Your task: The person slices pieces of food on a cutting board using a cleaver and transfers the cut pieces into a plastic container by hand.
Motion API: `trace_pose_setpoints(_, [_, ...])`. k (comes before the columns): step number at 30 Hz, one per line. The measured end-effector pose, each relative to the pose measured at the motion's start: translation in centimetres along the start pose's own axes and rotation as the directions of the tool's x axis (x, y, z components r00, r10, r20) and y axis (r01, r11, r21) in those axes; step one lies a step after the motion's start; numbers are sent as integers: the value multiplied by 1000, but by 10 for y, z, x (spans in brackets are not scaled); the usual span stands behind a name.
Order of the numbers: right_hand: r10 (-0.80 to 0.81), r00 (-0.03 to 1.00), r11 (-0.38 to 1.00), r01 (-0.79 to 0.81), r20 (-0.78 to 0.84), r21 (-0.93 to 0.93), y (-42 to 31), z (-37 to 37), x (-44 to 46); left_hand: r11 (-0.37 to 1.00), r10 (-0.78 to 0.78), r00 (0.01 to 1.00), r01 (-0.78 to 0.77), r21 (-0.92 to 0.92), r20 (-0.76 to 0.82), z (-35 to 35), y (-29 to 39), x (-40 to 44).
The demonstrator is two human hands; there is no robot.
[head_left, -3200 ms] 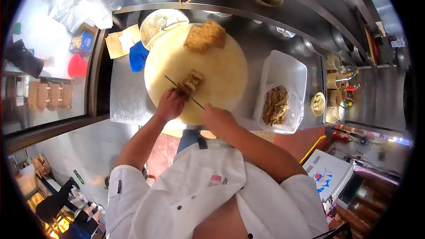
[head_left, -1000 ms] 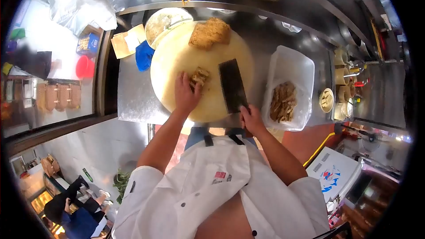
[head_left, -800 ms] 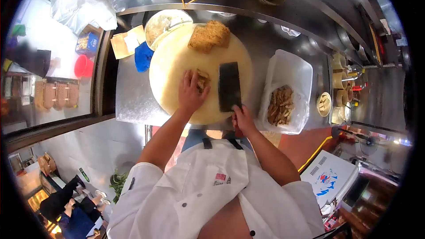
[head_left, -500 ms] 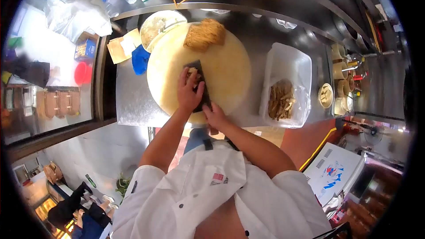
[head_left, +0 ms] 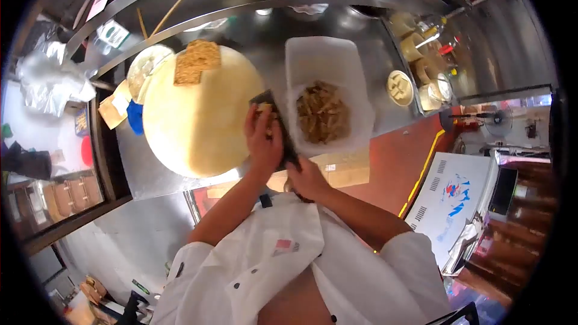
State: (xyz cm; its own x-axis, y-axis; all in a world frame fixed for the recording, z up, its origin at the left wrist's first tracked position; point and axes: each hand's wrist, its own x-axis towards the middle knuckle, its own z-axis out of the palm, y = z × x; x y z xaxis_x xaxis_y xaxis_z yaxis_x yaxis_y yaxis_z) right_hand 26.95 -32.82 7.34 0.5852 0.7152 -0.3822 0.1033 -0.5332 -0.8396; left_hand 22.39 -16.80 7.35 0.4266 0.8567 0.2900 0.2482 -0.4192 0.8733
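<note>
My right hand (head_left: 307, 179) grips the handle of a wide, dark-bladed cleaver (head_left: 287, 144). The blade lies flat at the cutting board's right edge, by the plastic tub. Some cut brownish food pieces (head_left: 272, 125) rest on it, partly hidden. My left hand (head_left: 265, 144) is laid over these pieces, its fingers curved against the blade. The round pale cutting board (head_left: 198, 123) carries a browned, ridged slab of food (head_left: 197, 63) at its far side. In the translucent tub (head_left: 325, 54) lies a heap of brown strips (head_left: 322, 111).
A round pale container (head_left: 144, 69), a blue cloth (head_left: 135, 117) and brown paper (head_left: 114, 108) sit left of the board. To the tub's right is a small bowl with pale pieces (head_left: 399, 87). A metal shelf (head_left: 198, 15) crosses the back, with chopsticks (head_left: 170, 12) on it.
Both hands have carried the cleaver and the pieces rightward, from the middle of the board to its edge beside the tub. My view has turned to the right too.
</note>
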Motion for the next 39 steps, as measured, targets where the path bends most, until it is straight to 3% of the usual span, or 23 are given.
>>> trace_pose_setpoints(1, [65, 998, 998, -65, -2, 7, 0, -29, -11, 999, 37, 999, -36, -34, 37, 20, 20, -1])
trace_pose_setpoints(4, [63, 995, 998, -65, -74, -19, -5, -100, -35, 985, 65, 994, -50, -163, 89, 82, 53, 0])
trace_pose_setpoints(6, [184, 978, 983, -184, -95, 6, 5, -132, -44, 993, 113, 985, -108, -45, 131, 127, 35, 3])
trace_pose_setpoints(7, [222, 970, 975, -221, -104, 19, 15, -144, -47, 957, 205, 950, -245, 156, 235, 151, 6, 0])
trace_pose_setpoints(9, [309, 939, 949, -293, -154, 118, 21, -167, -58, 856, 264, 897, -387, 344, 354, 171, -29, -7])
trace_pose_setpoints(12, [221, 933, 975, -200, -284, 99, 50, -183, -66, 843, 387, 831, -494, 211, 400, 158, -53, -4])
trace_pose_setpoints(13, [297, 920, 947, -248, -256, 205, 35, -192, -72, 829, 433, 797, -535, 163, 421, 149, -56, 0])
trace_pose_setpoints(16, [329, 931, 905, -263, -157, 335, 50, -190, -70, 896, 365, 863, -427, 119, 349, 75, -59, 21])
trace_pose_setpoints(18, [172, 973, 970, -140, -155, 197, 50, -174, -62, 914, 331, 899, -381, 138, 289, 19, -68, 39])
trace_pose_setpoints(21, [-67, 993, 995, 73, -93, 65, 34, -142, -53, 918, 82, 966, -170, 359, 246, -57, -93, 66])
trace_pose_setpoints(24, [-47, 998, 998, 49, 42, -39, 6, -105, -38, 804, 53, 959, -205, 557, 277, -122, -133, 107])
trace_pose_setpoints(27, [-29, 990, 989, 48, 134, -139, -5, -60, -19, 758, 58, 928, -281, 589, 368, -156, -144, 155])
trace_pose_setpoints(29, [-35, 991, 987, 55, 130, -153, -4, -30, -7, 766, 28, 915, -278, 579, 402, -164, -136, 185])
trace_pose_setpoints(31, [68, 982, 984, -37, 175, -173, -30, -15, -2, 724, -28, 915, -258, 639, 401, -153, -136, 214])
trace_pose_setpoints(34, [81, 986, 978, -50, 148, -203, -42, 10, 1, 810, -162, 901, -111, 575, 403, -129, -128, 248])
trace_pose_setpoints(36, [44, 994, 974, -20, 103, -226, -34, 25, 0, 735, 99, 966, -233, 637, 239, -102, -149, 257])
trace_pose_setpoints(37, [101, 985, 955, -55, 143, -292, -43, 28, -5, 662, 35, 934, -289, 691, 357, -94, -156, 268])
trace_pose_setpoints(38, [70, 995, 950, -42, 78, -310, -38, 35, -7, 681, 37, 933, -287, 674, 359, -86, -172, 279])
trace_pose_setpoints(39, [38, 999, 944, -32, 13, -329, -33, 41, -9, 632, 123, 879, -427, 647, 461, -78, -199, 289])
